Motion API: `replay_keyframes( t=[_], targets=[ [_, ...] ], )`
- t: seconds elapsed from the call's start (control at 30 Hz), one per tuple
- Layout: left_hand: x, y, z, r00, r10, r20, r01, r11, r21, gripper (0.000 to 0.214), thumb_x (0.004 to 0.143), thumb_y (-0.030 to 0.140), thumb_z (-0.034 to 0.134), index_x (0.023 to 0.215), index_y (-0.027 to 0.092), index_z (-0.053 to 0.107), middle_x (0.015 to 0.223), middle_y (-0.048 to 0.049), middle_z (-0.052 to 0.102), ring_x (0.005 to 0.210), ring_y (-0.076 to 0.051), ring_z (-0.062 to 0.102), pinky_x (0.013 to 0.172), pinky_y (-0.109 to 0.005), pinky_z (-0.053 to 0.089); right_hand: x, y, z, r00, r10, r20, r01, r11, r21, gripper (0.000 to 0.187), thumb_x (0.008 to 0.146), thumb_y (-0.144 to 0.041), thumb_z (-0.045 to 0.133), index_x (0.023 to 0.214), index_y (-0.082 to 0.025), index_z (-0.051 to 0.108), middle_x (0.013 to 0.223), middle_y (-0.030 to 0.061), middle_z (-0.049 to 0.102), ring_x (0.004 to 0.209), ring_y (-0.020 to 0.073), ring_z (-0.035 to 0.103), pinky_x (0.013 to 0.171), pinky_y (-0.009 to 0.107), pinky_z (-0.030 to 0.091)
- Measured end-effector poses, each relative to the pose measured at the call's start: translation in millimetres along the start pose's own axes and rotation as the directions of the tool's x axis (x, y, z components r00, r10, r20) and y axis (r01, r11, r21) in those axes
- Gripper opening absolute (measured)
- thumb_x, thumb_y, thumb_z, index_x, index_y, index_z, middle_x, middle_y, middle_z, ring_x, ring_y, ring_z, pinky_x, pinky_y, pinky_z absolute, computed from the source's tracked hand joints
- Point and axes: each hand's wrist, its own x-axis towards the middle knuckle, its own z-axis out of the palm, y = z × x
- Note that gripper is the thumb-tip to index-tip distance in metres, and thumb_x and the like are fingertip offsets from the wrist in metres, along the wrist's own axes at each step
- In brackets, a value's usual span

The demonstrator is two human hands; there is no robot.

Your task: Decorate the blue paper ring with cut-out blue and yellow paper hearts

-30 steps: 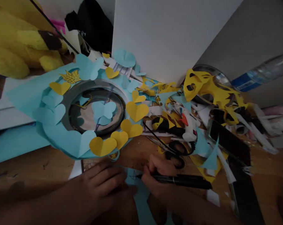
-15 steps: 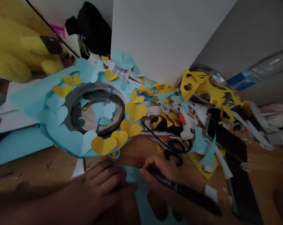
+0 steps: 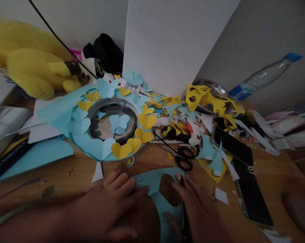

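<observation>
A light-blue sheet of paper point(image 3: 164, 216) with rounded cut-outs lies on the wooden table in front of me. Near its upper left corner is a small star-like pen drawing point(image 3: 141, 179). Bent fingers of my left hand point(image 3: 118, 190) hold the sheet down along its left side. On the sheet's right side, my right hand point(image 3: 196, 199) is closed around a black pen point(image 3: 184, 211), which points away from me. Part of the pen is hidden by the fingers. Beyond the hands lies a blue paper ring point(image 3: 79, 143) decorated with yellow hearts and blue butterflies.
Black-handled scissors point(image 3: 185, 158) and a white glue gun point(image 3: 194, 135) lie among paper scraps. Two dark phones point(image 3: 253, 192) are at right. A plastic bottle point(image 3: 266, 76) leans behind yellow paper offcuts point(image 3: 215, 101). A yellow plush toy point(image 3: 31, 71) sits back left.
My right hand has moved right, away from the star drawing, and the pen has swung from slanting to nearly lengthwise. More of the blue sheet shows. The camera view has shifted.
</observation>
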Motion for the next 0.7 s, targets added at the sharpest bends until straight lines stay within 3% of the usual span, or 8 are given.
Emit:
replay_keyframes(
  t=[0.17,0.33,0.5,0.6,0.7],
  targets=[
    [-2,4,0.1,0.999,0.010,-0.049,-0.008,1.000,0.030,0.063,0.078,0.056,0.049,0.129,0.020,0.040,0.094,-0.0056,0.054,0.088,-0.027,0.048,0.088,-0.048,0.031,-8,-13,1,0.983,-0.177,-0.054,0.181,0.980,0.084,0.045,0.076,-0.041,0.047,0.109,-0.012,0.051,0.113,0.0160,0.060,0.101,0.0317,0.057,0.070,0.041,0.051],
    [-3,4,-2.0,0.994,0.032,-0.100,-0.027,0.998,0.048,0.059,0.079,0.056,0.045,0.124,0.017,0.046,0.094,-0.0059,0.055,0.089,-0.027,0.049,0.086,-0.043,0.032,-6,-20,13,0.993,-0.108,0.038,0.104,0.989,0.102,0.050,0.068,-0.018,0.049,0.116,-0.006,0.045,0.121,0.0189,0.054,0.110,0.0318,0.051,0.077,0.045,0.050],
    [-3,1,1.3,0.971,0.144,-0.189,-0.124,0.986,0.113,0.049,0.080,0.055,0.043,0.104,0.015,0.057,0.087,-0.0058,0.059,0.081,-0.024,0.050,0.086,-0.040,0.029,2,14,17,0.971,-0.213,0.108,0.171,0.936,0.309,0.045,0.072,-0.018,0.052,0.116,-0.015,0.046,0.129,0.0147,0.048,0.122,0.0257,0.040,0.090,0.044,0.044],
    [-3,0,5.2,0.952,0.215,-0.218,-0.194,0.975,0.112,0.039,0.079,0.054,0.043,0.080,0.019,0.059,0.076,-0.0023,0.058,0.071,-0.020,0.049,0.080,-0.037,0.031,10,36,18,0.945,-0.313,0.090,0.256,0.884,0.391,0.038,0.074,-0.016,0.053,0.111,-0.019,0.050,0.124,0.0114,0.054,0.120,0.0214,0.043,0.094,0.041,0.041],
    [-2,0,6.9,0.937,0.253,-0.239,-0.226,0.965,0.133,0.036,0.076,0.052,0.047,0.076,0.018,0.058,0.071,-0.0016,0.056,0.066,-0.018,0.047,0.071,-0.034,0.033,23,43,15,0.934,-0.358,0.006,0.316,0.832,0.455,0.032,0.075,-0.023,0.055,0.106,-0.020,0.052,0.109,0.0084,0.063,0.110,0.0213,0.052,0.096,0.044,0.036]
  ],
)
